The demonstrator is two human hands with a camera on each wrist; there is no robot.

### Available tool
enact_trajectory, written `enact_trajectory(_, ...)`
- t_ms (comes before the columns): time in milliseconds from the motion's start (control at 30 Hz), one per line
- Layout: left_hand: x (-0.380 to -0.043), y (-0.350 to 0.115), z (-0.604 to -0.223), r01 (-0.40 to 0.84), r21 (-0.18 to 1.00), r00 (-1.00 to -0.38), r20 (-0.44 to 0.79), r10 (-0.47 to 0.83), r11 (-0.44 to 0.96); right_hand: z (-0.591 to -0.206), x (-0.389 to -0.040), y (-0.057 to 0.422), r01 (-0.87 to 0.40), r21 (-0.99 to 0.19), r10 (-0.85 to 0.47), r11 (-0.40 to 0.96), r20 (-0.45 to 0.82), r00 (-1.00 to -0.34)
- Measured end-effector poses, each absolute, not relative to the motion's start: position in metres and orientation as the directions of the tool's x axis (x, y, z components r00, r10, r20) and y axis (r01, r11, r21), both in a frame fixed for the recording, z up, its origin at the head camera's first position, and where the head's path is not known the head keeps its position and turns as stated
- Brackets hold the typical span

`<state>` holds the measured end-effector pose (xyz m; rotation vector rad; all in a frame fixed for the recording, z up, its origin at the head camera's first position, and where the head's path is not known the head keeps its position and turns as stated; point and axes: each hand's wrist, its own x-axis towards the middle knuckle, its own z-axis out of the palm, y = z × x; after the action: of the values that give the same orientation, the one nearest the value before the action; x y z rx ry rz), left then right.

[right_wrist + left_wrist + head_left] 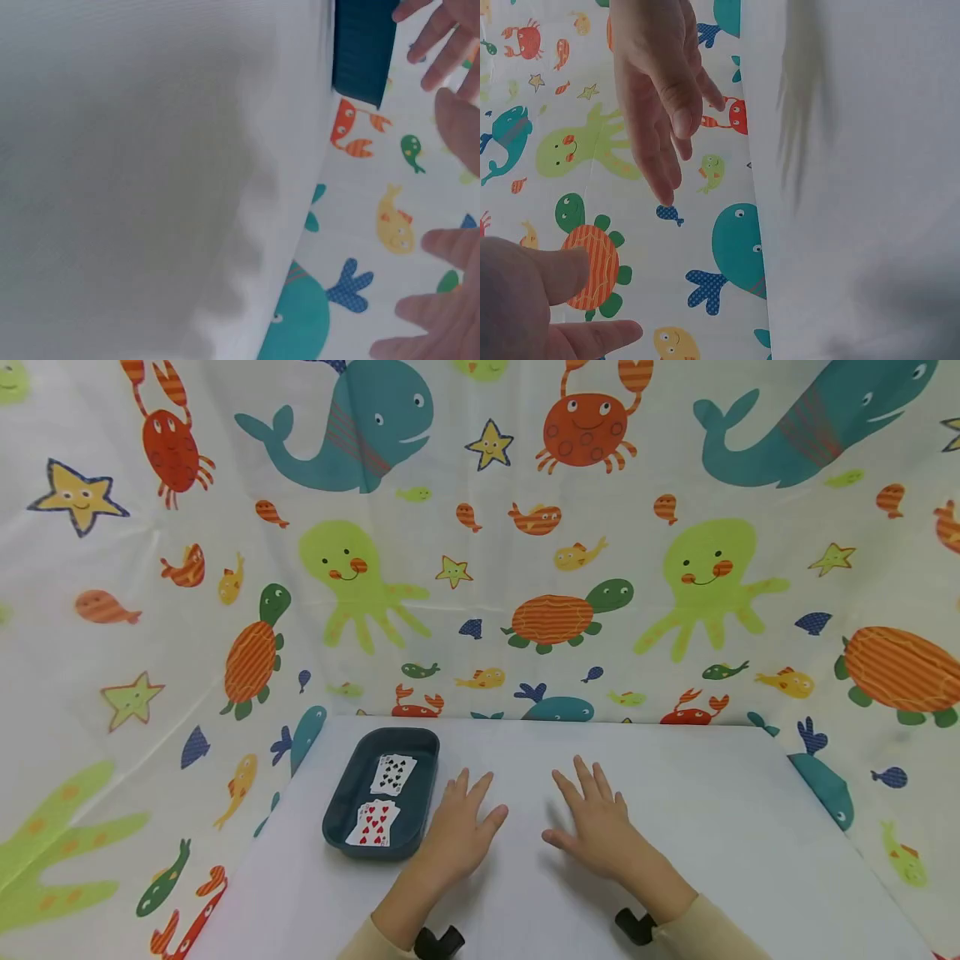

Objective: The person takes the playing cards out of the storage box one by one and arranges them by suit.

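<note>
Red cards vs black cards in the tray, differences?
The red cards show red hearts; the black cards show black pips. The red cards lie at the end of the tray nearer the person, the black cards farther off. Both groups lie face up, overlapping.

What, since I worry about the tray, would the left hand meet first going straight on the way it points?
Probably the patterned cloth beyond the tabletop: the left hand points forward, clear of the tray, and the way looks free. The hand's tilt is unclear, so it might touch the tabletop first.
</note>
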<state>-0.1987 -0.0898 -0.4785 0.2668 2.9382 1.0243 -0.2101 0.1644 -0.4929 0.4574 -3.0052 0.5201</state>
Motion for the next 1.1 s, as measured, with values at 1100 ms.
enact_trajectory(1100, -0.209, -0.240, -0.451, -0.176, 0.779, -0.976, -0.057, -0.212, 0.601, -0.477, -0.277, 0.073, -0.457, -0.633, -0.487, 0.625, 0.141, -0.862)
